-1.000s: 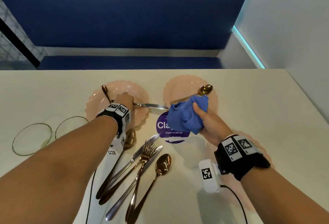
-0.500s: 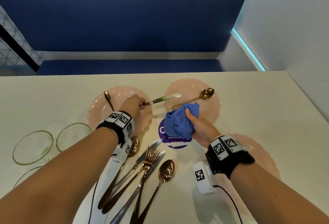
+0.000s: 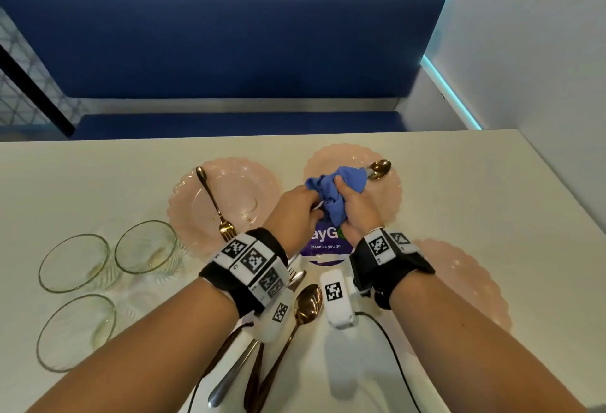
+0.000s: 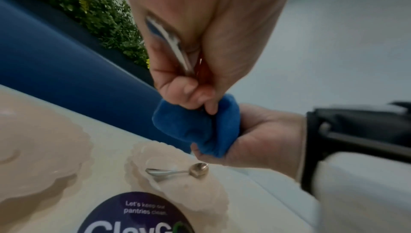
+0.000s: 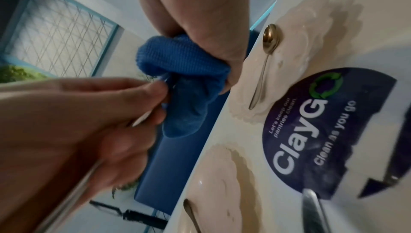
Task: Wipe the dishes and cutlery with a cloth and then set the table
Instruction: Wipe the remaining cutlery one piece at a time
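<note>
My left hand [image 3: 303, 207] grips the handle of a silver knife [image 4: 170, 40] above the table, between the two far plates. My right hand [image 3: 347, 202] clutches a bunched blue cloth [image 3: 334, 189] wrapped round the knife's blade, which is hidden inside it. The hands meet, left fingers [image 4: 191, 92] touching the cloth [image 4: 200, 127]. A gold fork [image 3: 213, 202] lies on the left pink plate [image 3: 255, 179]. A gold spoon [image 3: 380, 168] lies on the far right pink plate [image 3: 324, 156].
A third pink plate [image 3: 465, 281] sits under my right forearm. Three clear glass bowls [image 3: 75, 261] stand at the left. Several loose spoons, forks and knives [image 3: 295, 324] lie near the front edge. A purple sticker [image 3: 324, 245] marks the table's middle. A blue bench lies beyond.
My left hand lifted the knife off the left plate and swung it right into the cloth. My right hand rose and closed the cloth round the blade.
</note>
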Motion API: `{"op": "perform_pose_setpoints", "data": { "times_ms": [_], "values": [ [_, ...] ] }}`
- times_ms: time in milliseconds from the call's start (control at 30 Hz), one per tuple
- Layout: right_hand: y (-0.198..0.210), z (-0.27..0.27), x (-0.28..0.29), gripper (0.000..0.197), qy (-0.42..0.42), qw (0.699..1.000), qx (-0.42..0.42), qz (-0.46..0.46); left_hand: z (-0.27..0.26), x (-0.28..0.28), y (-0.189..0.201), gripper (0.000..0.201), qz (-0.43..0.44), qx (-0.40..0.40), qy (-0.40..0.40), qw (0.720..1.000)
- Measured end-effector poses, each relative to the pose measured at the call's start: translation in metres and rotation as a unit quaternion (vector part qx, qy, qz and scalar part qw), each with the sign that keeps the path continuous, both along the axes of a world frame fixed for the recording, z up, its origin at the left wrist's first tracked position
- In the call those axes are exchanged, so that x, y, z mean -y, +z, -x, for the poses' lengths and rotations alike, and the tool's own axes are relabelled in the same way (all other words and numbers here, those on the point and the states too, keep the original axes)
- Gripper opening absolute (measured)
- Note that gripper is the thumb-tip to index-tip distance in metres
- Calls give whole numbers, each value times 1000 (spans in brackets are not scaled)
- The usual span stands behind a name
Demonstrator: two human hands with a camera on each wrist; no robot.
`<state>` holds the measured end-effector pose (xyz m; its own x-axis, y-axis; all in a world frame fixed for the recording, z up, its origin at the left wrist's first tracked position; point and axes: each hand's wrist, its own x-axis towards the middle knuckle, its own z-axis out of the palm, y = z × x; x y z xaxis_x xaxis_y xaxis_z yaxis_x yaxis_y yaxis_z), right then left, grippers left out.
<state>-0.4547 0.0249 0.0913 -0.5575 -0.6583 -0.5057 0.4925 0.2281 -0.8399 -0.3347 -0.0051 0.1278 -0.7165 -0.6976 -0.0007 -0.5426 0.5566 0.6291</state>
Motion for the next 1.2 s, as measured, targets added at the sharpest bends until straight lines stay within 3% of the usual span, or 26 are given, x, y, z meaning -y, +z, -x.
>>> {"op": "perform_pose_setpoints", "data": {
  "times_ms": [167, 300, 400, 500, 567, 667, 733, 833, 900, 967, 1067, 1200],
  "values": [
    [19, 13, -2, 18, -30, 998, -49, 32, -20, -12, 16, 17, 41, 24, 24, 999],
    [17, 22, -7, 35, -71, 990, -113, 45, -41, -21, 28, 24, 39, 28, 21, 999],
    [19, 27, -19, 44, -117, 988, -90, 45, -54, -25, 30, 25, 30, 9, 51, 998],
    [16, 9, -32, 40, -45, 989, 45, 131, -56, -25, 25, 22, 14, -7, 97, 995],
    [16, -16, -37, 41, 12, 984, 111, 137, -51, -30, 19, 20, 4, 5, 82, 997],
    [23, -33, -31, 24, 28, 989, 74, 126, -49, -43, 10, 22, -26, -20, 44, 998],
    [29, -25, -30, 14, -5, 992, 29, 125, -58, -49, 4, 29, -121, -25, 47, 991],
    [37, -10, -36, 21, -42, 984, 6, 171, -73, -54, -7, 16, -315, -40, 44, 947],
    [36, -13, -38, 21, -31, 988, -5, 153, -77, -55, -11, 20, -368, -76, 58, 925],
    [30, -28, -39, 18, 17, 993, -6, 119, -77, -55, -11, 24, -386, -117, 85, 911],
    [22, -61, -46, 31, 104, 989, 15, 104, -79, -54, -9, 26, -395, -164, 118, 896],
    [21, -75, -54, 39, 167, 978, -26, 118, -98, -48, -15, 14, -339, -110, 127, 926]
  ]
}}
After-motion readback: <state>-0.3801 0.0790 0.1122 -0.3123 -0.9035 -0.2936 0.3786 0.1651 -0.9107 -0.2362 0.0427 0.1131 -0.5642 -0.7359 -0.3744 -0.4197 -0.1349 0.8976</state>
